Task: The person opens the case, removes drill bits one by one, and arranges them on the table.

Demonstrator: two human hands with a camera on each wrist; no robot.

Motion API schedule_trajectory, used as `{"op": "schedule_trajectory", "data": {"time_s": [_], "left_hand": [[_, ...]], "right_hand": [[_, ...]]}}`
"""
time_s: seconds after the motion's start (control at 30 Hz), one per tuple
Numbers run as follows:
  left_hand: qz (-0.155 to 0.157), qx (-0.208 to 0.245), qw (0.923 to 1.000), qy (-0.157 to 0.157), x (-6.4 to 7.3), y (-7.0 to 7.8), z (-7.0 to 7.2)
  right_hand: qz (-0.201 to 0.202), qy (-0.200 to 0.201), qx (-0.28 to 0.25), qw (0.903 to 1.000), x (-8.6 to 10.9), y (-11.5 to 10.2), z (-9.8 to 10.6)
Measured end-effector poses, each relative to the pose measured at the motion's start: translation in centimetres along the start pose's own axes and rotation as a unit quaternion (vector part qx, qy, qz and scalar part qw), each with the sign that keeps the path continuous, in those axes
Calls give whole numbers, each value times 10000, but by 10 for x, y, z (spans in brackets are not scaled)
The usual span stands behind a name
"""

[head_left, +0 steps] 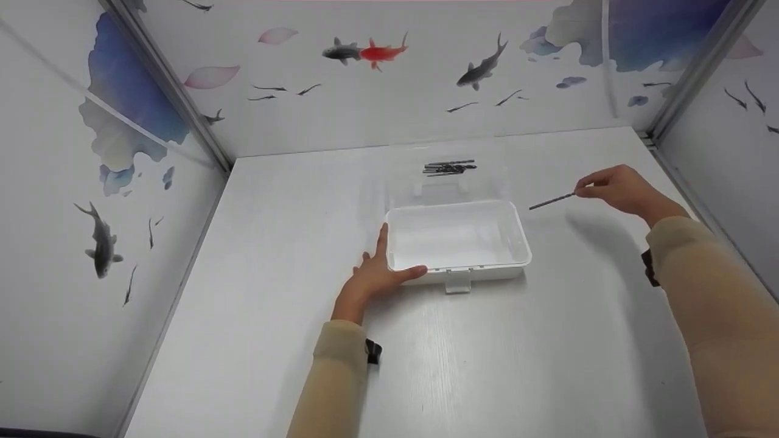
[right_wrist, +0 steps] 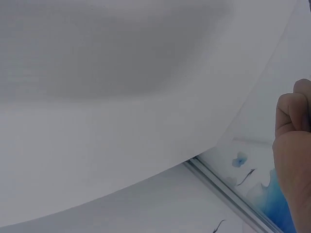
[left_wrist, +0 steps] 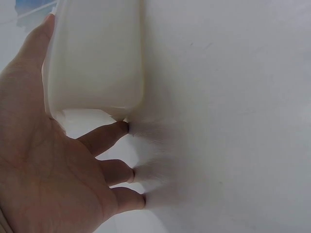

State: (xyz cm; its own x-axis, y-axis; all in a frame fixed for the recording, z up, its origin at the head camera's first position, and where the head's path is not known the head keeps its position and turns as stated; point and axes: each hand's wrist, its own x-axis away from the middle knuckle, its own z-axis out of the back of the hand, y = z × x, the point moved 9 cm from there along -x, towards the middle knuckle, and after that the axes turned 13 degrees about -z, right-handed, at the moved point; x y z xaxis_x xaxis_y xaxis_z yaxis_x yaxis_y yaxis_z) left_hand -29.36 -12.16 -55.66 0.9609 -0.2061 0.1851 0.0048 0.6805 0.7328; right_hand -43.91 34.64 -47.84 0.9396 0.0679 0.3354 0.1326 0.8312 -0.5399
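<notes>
A white plastic box (head_left: 457, 268) stands on the table, its translucent lid (head_left: 398, 191) folded back behind it. My left hand (head_left: 372, 275) rests at the box's near left corner, thumb along the front rim and index finger along the left side. In the left wrist view, the other fingers of that hand (left_wrist: 53, 170) are spread, tips on the table. Right of the box, my right hand (head_left: 622, 190) pinches one end of a thin dark drill bit (head_left: 551, 201) above the table. Only the heel and curled fingers of the right hand (right_wrist: 294, 131) show in the right wrist view.
Several dark drill bits (head_left: 450, 168) lie in a bunch on the folded-back lid. A clear latch (head_left: 458, 281) hangs from the box's front. Printed wall panels (head_left: 365, 109) with metal corner posts (head_left: 176, 85) enclose the white table (head_left: 274, 243) at the back and sides.
</notes>
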Motion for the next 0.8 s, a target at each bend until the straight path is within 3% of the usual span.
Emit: {"op": "schedule_trajectory", "data": {"time_s": [0.37, 0.8], "left_hand": [[8, 33, 10000, -19, 0, -1, -1], [14, 58, 10000, -35, 0, -1, -1]], "right_hand": [[-61, -144, 32, 9999, -3, 20, -14], [-2, -216, 355, 9991, -4, 27, -33]]}}
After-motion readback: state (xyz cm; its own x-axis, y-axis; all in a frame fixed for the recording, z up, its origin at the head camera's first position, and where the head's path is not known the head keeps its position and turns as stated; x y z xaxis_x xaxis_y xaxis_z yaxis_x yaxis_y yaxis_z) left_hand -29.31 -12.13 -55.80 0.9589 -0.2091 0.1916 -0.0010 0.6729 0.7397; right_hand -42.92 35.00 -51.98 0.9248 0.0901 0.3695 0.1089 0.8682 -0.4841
